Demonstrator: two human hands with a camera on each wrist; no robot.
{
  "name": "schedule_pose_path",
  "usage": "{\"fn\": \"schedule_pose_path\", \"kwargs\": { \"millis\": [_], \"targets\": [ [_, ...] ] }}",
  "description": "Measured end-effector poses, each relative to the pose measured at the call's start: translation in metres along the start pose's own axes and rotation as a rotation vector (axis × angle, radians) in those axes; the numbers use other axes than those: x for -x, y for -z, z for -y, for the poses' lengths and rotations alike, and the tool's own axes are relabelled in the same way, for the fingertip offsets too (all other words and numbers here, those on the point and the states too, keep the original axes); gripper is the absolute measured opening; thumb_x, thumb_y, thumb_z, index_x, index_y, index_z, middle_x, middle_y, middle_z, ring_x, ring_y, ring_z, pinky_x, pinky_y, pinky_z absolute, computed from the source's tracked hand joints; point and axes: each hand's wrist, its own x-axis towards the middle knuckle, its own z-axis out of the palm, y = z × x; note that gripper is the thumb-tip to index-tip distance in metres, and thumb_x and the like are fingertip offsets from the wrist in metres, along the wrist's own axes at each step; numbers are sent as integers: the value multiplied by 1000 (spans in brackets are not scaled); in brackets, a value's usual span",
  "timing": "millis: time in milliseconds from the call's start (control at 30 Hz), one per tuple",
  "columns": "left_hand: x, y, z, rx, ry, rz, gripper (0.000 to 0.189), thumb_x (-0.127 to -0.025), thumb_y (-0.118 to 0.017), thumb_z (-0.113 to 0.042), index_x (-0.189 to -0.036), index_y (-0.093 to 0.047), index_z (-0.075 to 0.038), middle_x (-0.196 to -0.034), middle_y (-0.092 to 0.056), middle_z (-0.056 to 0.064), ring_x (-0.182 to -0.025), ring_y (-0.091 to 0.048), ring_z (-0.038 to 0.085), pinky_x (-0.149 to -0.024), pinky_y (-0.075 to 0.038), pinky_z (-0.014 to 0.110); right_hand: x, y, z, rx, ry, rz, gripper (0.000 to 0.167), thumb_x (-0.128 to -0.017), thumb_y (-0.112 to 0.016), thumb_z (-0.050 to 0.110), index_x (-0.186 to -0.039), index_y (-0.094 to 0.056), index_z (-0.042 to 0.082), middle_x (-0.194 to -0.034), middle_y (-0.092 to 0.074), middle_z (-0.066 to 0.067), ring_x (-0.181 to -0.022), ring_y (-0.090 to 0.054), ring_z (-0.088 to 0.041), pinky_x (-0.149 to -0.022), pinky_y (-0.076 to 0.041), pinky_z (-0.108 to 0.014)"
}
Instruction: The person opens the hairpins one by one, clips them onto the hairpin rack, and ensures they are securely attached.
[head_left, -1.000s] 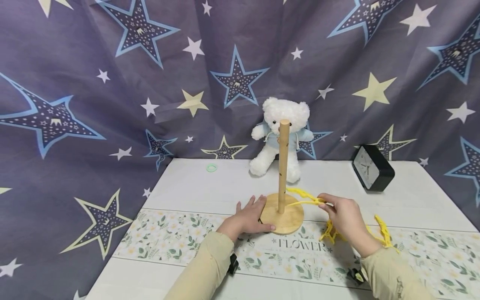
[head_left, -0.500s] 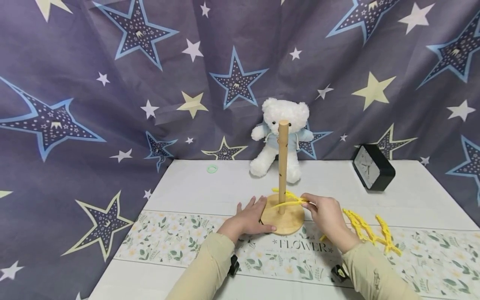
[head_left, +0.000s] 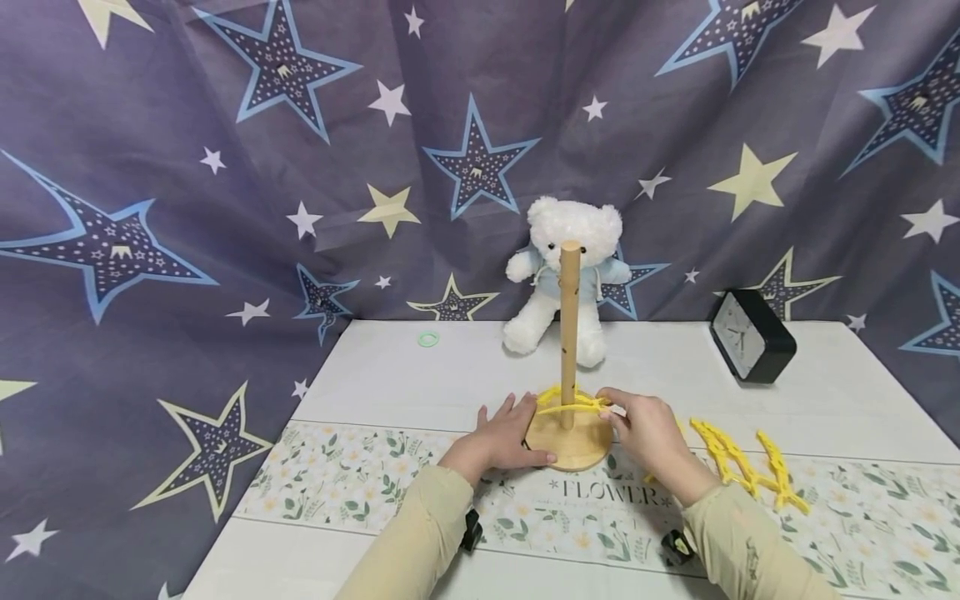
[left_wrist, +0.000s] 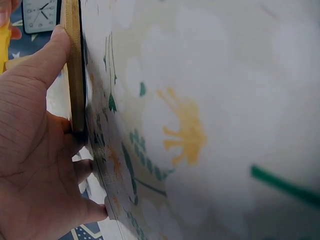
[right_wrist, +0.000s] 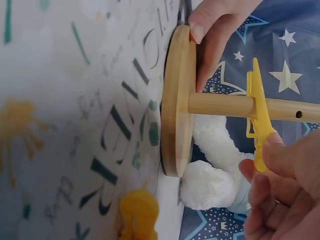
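In the head view, a wooden post (head_left: 570,325) stands upright on a round wooden base (head_left: 576,452). My left hand (head_left: 501,442) rests on the base's left side, fingers spread and thumb at the front edge; the left wrist view shows that thumb against the rim (left_wrist: 73,75). With thumb and fingers, my right hand (head_left: 651,429) pinches one end of a yellow forked plastic piece (head_left: 596,403). Its two prongs reach past the post on either side, low over the base. In the right wrist view the yellow piece (right_wrist: 261,115) crosses the post, apart from the base.
More yellow forked pieces (head_left: 738,462) lie on the table right of my right hand, partly hidden by it. Behind the post sits a white teddy bear (head_left: 525,321). A black alarm clock (head_left: 752,337) stands back right, and a green ring (head_left: 428,339) lies back left.
My right hand has moved left, bringing the yellow piece's prongs from right of the post to around it, and a little lower. The left hand has stayed on the base.
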Motion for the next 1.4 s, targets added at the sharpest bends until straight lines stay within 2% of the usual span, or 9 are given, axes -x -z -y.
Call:
{"fn": "schedule_pose_path", "kwargs": {
  "millis": [100,267,400,500,667,867,1067,1400],
  "targets": [
    [4,4,-4,3,-6,4,102,-85,-58,-68,-159,-8,-18,-163,-9,-2,-149,-3,23,-114,-1,60,1,2,0,-20,-13,36,31,-90,-70,11,-121,-67,7,-55,-44,5,-47,-39,-10,-48,-34,-29],
    [9,6,-8,8,-16,5,100,-87,-58,-65,-159,-9,-15,-163,-11,1,-149,-5,25,-114,-2,61,3,4,-1,-29,-34,82,41,-90,-70,12,-130,-61,2,-65,-51,1,-56,-43,-12,-53,-38,-31],
    [11,5,-9,20,-19,6,101,-86,-59,-65,-159,-11,-14,-163,-12,1,-149,-6,26,-114,-3,61,6,5,-5,-35,-37,77,51,-89,-73,17,-135,-56,1,-87,-66,-8,-62,-51,-12,-58,-44,-32],
    [11,4,-9,27,-20,7,103,-85,-60,-67,-159,-11,-15,-163,-13,1,-149,-6,25,-114,-3,61,10,9,-8,-32,-33,65,54,-89,-73,20,-136,-55,1,-105,-68,-15,-69,-57,-15,-61,-46,-34],
    [10,5,-7,23,-20,4,102,-86,-58,-67,-159,-9,-16,-163,-11,0,-149,-4,24,-114,-1,61,16,20,-17,-18,-29,57,49,-92,-69,19,-135,-56,0,-117,-66,-19,-79,-63,-23,-63,-48,-38],
    [10,8,-4,28,-17,8,102,-86,-60,-64,-159,-9,-15,-163,-10,1,-149,-3,26,-114,0,61,25,35,-27,-17,-27,40,44,-93,-67,16,-132,-57,0,-116,-66,-21,-85,-65,-30,-64,-48,-42],
    [7,6,-4,35,-13,1,103,-85,-60,-66,-159,-9,-17,-163,-9,-1,-149,-2,24,-113,1,62,36,46,-40,-13,-57,48,40,-94,-65,15,-130,-59,-1,-110,-67,-21,-80,-64,-27,-59,-46,-37],
    [7,7,-5,30,-22,-1,101,-86,-60,-64,-159,-10,-15,-163,-10,1,-149,-4,26,-113,0,61,55,69,-62,44,-146,66,41,-95,-65,19,-130,-59,-1,-102,-68,-22,-80,-65,-31,-63,-51,-47]
  ]
}}
